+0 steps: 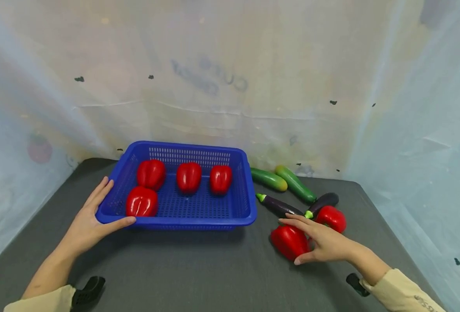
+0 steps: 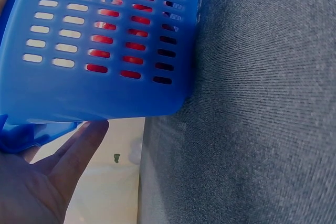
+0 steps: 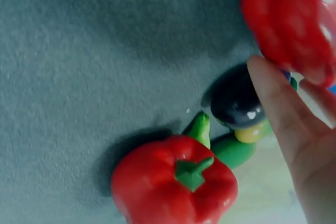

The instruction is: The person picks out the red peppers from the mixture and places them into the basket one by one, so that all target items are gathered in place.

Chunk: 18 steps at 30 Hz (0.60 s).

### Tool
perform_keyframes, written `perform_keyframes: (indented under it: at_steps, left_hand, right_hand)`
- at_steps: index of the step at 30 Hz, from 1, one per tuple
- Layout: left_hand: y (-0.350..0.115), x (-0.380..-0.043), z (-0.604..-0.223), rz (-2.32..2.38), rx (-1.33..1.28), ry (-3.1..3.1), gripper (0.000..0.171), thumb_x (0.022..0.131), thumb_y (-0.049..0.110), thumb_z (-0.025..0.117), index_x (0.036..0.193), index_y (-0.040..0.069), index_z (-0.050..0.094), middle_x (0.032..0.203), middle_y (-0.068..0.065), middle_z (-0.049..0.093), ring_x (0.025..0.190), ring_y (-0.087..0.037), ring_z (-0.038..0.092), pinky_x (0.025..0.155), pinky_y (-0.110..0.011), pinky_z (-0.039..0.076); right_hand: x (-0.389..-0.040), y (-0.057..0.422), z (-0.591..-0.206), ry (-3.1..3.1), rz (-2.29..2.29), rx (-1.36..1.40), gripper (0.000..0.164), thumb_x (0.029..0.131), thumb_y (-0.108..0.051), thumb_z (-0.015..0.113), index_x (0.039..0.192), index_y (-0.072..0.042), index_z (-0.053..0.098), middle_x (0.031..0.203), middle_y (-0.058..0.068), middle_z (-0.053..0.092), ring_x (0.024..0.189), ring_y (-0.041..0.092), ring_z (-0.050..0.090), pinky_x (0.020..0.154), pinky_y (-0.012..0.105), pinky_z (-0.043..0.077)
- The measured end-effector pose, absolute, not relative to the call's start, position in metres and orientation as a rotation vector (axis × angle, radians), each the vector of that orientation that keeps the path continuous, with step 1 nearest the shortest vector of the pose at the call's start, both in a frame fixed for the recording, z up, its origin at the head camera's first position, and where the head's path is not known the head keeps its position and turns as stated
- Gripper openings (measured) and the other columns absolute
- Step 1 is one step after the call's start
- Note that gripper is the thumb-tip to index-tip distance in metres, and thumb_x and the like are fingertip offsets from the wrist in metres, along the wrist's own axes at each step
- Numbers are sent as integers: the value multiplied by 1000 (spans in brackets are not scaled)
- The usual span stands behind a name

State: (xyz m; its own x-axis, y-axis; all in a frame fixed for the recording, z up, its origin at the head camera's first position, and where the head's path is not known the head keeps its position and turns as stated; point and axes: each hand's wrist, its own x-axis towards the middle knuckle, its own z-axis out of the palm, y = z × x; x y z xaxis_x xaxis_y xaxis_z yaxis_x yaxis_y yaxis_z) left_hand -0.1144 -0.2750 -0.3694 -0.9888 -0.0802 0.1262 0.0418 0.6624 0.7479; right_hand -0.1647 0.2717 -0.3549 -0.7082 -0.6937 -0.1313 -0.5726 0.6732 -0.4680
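A blue plastic basket [image 1: 198,222] with slotted walls holds several red bell peppers [image 1: 188,177]. My left hand [image 1: 87,221] grips its front left corner, thumb along the front rim and fingers against the left side. From the left wrist view, fingers [image 2: 86,145] press against the basket wall [image 2: 105,98], and red shows through the slots. Right of the basket, my right hand [image 1: 321,240] holds another red bell pepper [image 1: 288,242] between thumb and fingers. That pepper [image 3: 289,19] fills the upper right corner of the right wrist view.
Behind the right hand lie one more red bell pepper [image 1: 333,218] with a green stem, two eggplants [image 1: 278,206] and two cucumbers [image 1: 269,179]. All rest on a dark grey table [image 1: 198,273]. A pale sheet [image 1: 230,86] hangs along the back and sides.
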Motion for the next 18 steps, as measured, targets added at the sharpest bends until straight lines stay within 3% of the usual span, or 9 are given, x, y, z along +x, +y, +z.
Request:
perform_keyframes:
  at_steps: [3, 8, 12, 18]
  left_hand:
    - [-275, -113, -370, -1235, 27, -2728, 104, 80, 39, 74, 156, 22, 6, 163, -6, -6, 143, -50, 2, 93, -82, 17]
    - [-274, -114, -371, -1229, 36, -2731, 103, 80, 40, 74, 156, 22, 6, 163, -6, -6, 143, -50, 2, 93, -82, 18]
    - [-274, -114, -370, -1231, 38, -2735, 103, 80, 40, 74, 156, 22, 6, 163, -6, -6, 143, -50, 2, 93, -82, 18]
    - [-274, -114, -369, -1231, 39, -2732, 103, 80, 40, 74, 156, 21, 5, 163, -7, -6, 143, -51, 3, 93, -82, 18]
  right_hand:
    - [-164, 269, -360, 2662, -592, -992, 88, 75, -56, 74, 148, -24, 36, 152, 15, 34, 98, 11, 61, 67, 23, 54]
    - [-163, 263, -367, 2754, -597, -916, 89, 76, -62, 69, 148, -21, 37, 154, 11, 32, 115, 22, 58, 78, 30, 56]
    - [-163, 258, -371, 2812, -587, -911, 91, 76, -65, 67, 149, -20, 36, 154, 5, 32, 122, 22, 55, 89, 41, 55]
    - [-165, 256, -371, 2859, -492, -944, 84, 79, -69, 60, 149, -29, 35, 154, 2, 35, 124, 23, 53, 88, 42, 55]
